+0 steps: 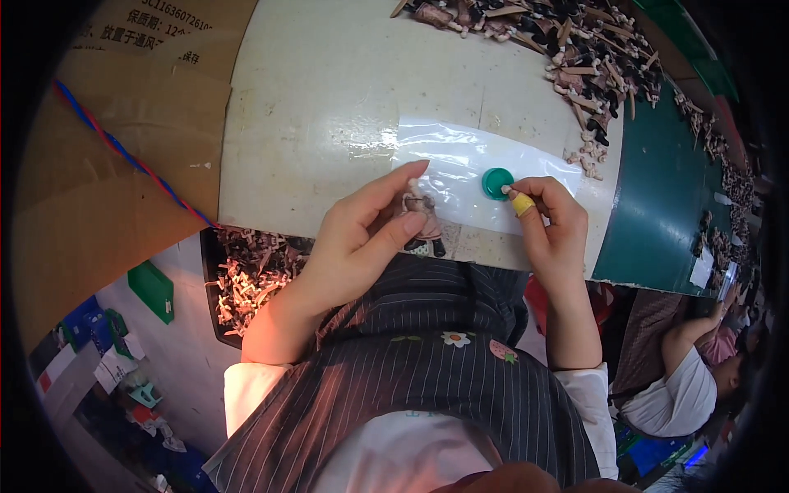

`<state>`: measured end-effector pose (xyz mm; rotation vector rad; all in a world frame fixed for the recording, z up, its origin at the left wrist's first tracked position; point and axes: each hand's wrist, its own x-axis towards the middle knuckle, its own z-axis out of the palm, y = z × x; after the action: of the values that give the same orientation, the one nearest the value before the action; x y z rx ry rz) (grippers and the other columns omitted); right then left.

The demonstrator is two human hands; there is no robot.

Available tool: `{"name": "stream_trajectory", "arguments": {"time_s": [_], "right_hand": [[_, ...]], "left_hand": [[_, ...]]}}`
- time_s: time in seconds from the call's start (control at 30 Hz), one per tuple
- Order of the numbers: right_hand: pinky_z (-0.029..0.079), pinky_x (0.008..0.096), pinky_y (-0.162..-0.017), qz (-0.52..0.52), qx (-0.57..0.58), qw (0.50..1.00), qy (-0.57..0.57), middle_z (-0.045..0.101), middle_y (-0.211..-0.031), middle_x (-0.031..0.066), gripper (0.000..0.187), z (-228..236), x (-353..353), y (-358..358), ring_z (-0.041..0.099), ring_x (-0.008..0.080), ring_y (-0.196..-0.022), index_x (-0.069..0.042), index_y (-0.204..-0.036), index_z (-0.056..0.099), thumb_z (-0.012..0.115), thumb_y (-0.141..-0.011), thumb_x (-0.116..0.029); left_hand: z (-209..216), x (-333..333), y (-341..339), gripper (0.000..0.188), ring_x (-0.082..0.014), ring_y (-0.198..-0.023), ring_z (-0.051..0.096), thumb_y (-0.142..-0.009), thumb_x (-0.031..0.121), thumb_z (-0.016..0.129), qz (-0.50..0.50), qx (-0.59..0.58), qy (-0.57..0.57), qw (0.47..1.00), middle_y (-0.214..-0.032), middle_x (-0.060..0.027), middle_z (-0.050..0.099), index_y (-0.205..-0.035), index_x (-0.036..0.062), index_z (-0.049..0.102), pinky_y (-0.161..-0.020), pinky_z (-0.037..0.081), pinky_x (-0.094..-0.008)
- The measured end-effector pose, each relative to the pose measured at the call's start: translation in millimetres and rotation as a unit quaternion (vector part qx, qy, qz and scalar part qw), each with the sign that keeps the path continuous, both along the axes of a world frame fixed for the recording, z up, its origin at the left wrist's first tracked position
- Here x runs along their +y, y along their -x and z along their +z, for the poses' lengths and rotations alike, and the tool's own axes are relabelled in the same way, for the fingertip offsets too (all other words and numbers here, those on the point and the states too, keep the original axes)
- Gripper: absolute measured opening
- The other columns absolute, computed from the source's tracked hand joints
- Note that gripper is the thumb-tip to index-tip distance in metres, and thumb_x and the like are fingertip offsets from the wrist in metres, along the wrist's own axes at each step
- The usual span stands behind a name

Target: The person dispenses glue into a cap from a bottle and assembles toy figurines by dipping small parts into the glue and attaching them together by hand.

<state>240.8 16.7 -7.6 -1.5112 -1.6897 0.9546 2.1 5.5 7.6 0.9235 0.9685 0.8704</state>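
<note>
My left hand point(366, 226) is closed around a small doll-like figurine point(421, 223), which has a pinkish-brown body and dark feet. It holds the figurine near the table's front edge. My right hand point(557, 222) pinches a tiny pale piece point(507, 191) at the rim of a shallow round green cap point(494, 182). A yellow wrap point(521, 204) covers one of the pinching digits. The cap rests on a glossy white plastic sheet point(460, 148). What kind of part the tiny piece is, I cannot make out.
Many figurines with flat tan sticks point(575, 62) are heaped at the back right, beside small pale parts point(586, 156). A cardboard box point(140, 172) stands left. Below the table is a dark tray of parts point(246, 279). Another person point(678, 394) sits right, past the green mat point(645, 222).
</note>
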Motion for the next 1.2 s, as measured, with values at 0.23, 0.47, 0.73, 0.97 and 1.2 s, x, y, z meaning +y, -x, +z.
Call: {"name": "stream_trajectory", "arguments": {"time_s": [0.23,0.47,0.73,0.97,1.2], "right_hand": [[0.048,0.0290,-0.063,0.006,-0.070,0.997,-0.038,0.062,-0.081,0.0130,0.009,7,1,7,0.062,0.0235,-0.069,0.001,-0.090,0.063,0.060,-0.082,0.004],[0.049,0.0264,-0.068,-0.035,0.051,0.998,0.000,0.065,-0.086,0.0104,0.008,11,-9,2,0.062,0.0162,-0.074,0.002,-0.092,0.063,0.060,-0.085,0.003],[0.049,0.0235,-0.077,0.036,0.383,0.917,0.108,0.061,-0.097,0.0078,0.012,39,-33,15,0.060,0.0112,-0.085,0.005,-0.103,0.055,0.053,-0.093,0.000],[0.048,0.0233,-0.076,0.063,0.332,0.937,0.088,0.059,-0.095,0.0078,0.010,25,-40,12,0.059,0.0116,-0.087,0.003,-0.101,0.056,0.054,-0.092,0.000],[0.047,0.0285,-0.070,0.106,0.255,0.960,0.051,0.061,-0.086,0.0111,0.004,17,-37,5,0.061,0.0204,-0.080,0.001,-0.090,0.060,0.060,-0.086,0.000]], "left_hand": [[-16,-4,-5,0.028,-0.0130,-0.093,0.063,-0.090,-0.002,0.058,0.026,-0.056,-0.043,0.997,-0.098,-0.0093,0.063,-0.116,-0.0033,0.049,-0.082,0.050,-0.0252],[-13,-7,-19,0.027,-0.0139,-0.091,0.065,-0.089,-0.002,0.059,0.045,-0.061,-0.049,0.996,-0.097,-0.0090,0.064,-0.115,-0.0016,0.050,-0.080,0.050,-0.0252],[-15,-22,-31,0.029,-0.0149,-0.094,0.064,-0.087,-0.002,0.063,0.019,-0.059,-0.096,0.993,-0.100,-0.0081,0.064,-0.115,-0.0013,0.054,-0.083,0.051,-0.0277],[-4,-27,-33,0.025,-0.0165,-0.096,0.062,-0.088,0.000,0.061,-0.020,-0.007,-0.114,0.993,-0.104,-0.0101,0.063,-0.113,-0.0016,0.056,-0.085,0.050,-0.0296],[5,-23,-34,0.028,-0.0296,-0.082,0.066,-0.082,0.003,0.067,-0.036,0.204,-0.299,0.932,-0.093,-0.0175,0.065,-0.108,-0.0029,0.061,-0.071,0.051,-0.0333]]}}
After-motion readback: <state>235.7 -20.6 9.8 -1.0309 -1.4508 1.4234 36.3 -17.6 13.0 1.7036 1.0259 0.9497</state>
